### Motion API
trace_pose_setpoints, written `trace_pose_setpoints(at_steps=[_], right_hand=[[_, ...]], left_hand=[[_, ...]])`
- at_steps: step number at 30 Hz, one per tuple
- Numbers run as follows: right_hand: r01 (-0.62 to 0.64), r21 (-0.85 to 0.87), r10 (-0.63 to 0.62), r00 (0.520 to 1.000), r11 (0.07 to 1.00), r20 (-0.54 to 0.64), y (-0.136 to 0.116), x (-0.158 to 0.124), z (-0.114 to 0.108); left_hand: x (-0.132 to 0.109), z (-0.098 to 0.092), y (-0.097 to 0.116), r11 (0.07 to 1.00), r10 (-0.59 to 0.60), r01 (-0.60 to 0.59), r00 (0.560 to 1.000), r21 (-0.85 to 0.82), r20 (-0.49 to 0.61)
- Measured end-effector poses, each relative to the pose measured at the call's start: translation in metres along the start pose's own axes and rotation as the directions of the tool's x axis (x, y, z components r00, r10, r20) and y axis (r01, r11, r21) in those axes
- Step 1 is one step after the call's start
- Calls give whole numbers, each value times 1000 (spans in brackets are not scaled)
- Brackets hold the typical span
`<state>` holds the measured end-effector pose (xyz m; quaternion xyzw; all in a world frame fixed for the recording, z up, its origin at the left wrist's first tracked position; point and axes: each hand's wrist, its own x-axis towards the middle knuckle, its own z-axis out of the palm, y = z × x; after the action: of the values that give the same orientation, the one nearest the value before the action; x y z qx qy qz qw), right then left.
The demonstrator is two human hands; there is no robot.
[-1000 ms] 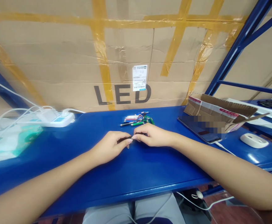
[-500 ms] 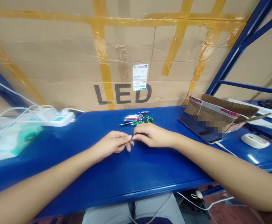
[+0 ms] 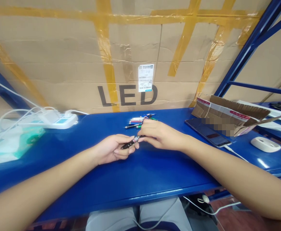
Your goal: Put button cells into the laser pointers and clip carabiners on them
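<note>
Between my hands, over the middle of the blue table, is a slim black penlight (image 3: 127,144) with a small printed label near its upper end. My left hand (image 3: 112,149) is closed round its body, thumb on top and fingers beneath. At the upper right end, my right hand (image 3: 161,134) pinches the tip; the fingers cover most of what they grip there. Just behind my right hand lies a small pile of similar coloured metal penlights (image 3: 136,121), silver, red, blue, black and green, partly hidden by the fingers.
A white power strip (image 3: 66,123) with cables and a green-white plastic bag (image 3: 22,144) lie left. To the right are a phone (image 3: 203,131) on a charging cable, an open cardboard box (image 3: 223,110) and a white mouse (image 3: 265,144). A large carton (image 3: 77,64) stands behind the blue table (image 3: 130,186).
My left hand has turned and loosened a little, so the black penlight's body now shows between the hands. My right hand has stayed at its end, with its fingers raised slightly.
</note>
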<state>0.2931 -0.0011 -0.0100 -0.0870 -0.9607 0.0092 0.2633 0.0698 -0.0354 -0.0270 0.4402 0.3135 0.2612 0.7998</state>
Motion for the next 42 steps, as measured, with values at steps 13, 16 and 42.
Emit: trace_pose_setpoints(at_steps=[13, 16, 42], right_hand=[[-134, -81, 135, 991, 988, 4, 9, -4, 2], [-228, -105, 230, 973, 968, 5, 10, -4, 2], [-363, -108, 377, 911, 926, 167, 8, -4, 9]], left_hand=[[1, -6, -1, 997, -28, 28, 1000, -73, 2], [1, -6, -1, 998, 66, -65, 996, 17, -68], [-3, -26, 11, -511, 438, 127, 889, 850, 131]])
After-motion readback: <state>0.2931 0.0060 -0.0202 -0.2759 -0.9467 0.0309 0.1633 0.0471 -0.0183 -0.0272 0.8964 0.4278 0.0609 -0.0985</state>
